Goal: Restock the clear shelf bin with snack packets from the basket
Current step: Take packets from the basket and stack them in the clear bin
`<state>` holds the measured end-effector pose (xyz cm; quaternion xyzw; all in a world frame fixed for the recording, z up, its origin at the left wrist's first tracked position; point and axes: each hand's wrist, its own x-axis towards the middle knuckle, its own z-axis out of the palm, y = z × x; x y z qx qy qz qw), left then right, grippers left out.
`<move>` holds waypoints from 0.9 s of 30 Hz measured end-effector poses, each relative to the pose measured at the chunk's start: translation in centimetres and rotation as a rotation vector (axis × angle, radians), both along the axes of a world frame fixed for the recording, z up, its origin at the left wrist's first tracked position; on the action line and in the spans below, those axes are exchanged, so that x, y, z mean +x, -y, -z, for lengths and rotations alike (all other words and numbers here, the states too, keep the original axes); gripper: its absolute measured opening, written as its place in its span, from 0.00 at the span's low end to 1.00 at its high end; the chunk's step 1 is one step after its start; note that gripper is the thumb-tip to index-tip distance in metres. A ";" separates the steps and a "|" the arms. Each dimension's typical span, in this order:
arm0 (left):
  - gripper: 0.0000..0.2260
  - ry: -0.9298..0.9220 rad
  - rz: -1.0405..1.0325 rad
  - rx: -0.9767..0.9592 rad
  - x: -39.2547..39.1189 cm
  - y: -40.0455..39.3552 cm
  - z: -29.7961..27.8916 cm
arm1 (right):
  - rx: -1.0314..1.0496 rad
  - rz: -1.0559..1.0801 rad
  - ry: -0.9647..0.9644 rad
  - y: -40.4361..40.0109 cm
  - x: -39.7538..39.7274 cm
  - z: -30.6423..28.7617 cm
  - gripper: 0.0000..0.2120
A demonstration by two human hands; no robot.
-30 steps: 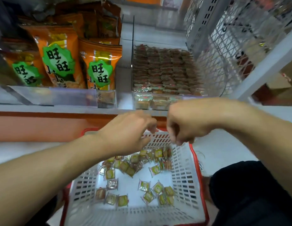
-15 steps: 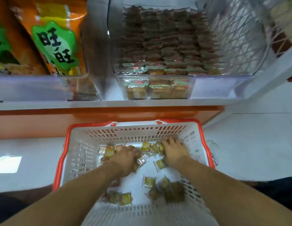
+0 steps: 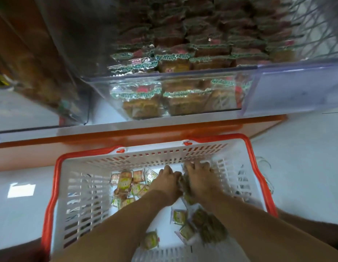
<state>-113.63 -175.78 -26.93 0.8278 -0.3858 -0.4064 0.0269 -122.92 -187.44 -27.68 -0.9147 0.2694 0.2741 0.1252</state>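
The white basket with a red rim (image 3: 55, 178) stands on the floor below the shelf, with several small green-and-yellow snack packets (image 3: 126, 183) loose on its bottom. Both my hands are down inside it near the far wall, close together. My left hand (image 3: 167, 183) is curled against a blurred bunch of packets (image 3: 184, 183) squeezed between the hands. My right hand (image 3: 199, 177) curls its fingers over the same bunch. More packets (image 3: 180, 216) lie under my forearms. Above, the clear shelf bin (image 3: 174, 73) holds rows of similar packets.
An orange shelf edge (image 3: 164, 130) runs just beyond the basket's far wall. A clear divider and brown snack bags (image 3: 38, 59) stand to the bin's left, and white wire mesh (image 3: 315, 25) to its right. White floor (image 3: 300, 176) lies on both sides of the basket.
Both hands dropped from in front of the shelf into the basket. They have since slid together toward its far right corner, bunching packets between them. The view tilted down and closer.
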 end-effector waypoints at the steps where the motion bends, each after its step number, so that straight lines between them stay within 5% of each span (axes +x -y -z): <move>1: 0.23 0.005 0.001 -0.002 -0.2 0.1 0.0 | 0.032 0.011 0.004 0.1 0.1 -0.1 0.44; 6: 0.31 0.018 -0.008 -0.019 -1.4 -0.4 0.1 | 0.206 0.011 -0.062 -0.6 0.1 -0.2 0.40; 11: 0.16 0.008 -0.170 -0.015 -2.6 -2.0 0.4 | 0.254 0.006 0.005 -1.3 -0.5 -0.1 0.39; 16: 0.06 -0.350 -0.680 -0.023 -1.7 -2.7 -1.1 | 0.457 0.235 0.115 -0.9 -1.3 -1.0 0.26; 20: 0.15 -0.667 -1.046 -0.111 -0.3 -3.2 -4.0 | 0.606 0.346 0.200 -0.4 -1.7 -3.5 0.24; 27: 0.16 -0.813 -0.918 -0.108 3.0 -4.3 -11.3 | 0.625 0.082 0.105 0.7 -0.2 -13.7 0.26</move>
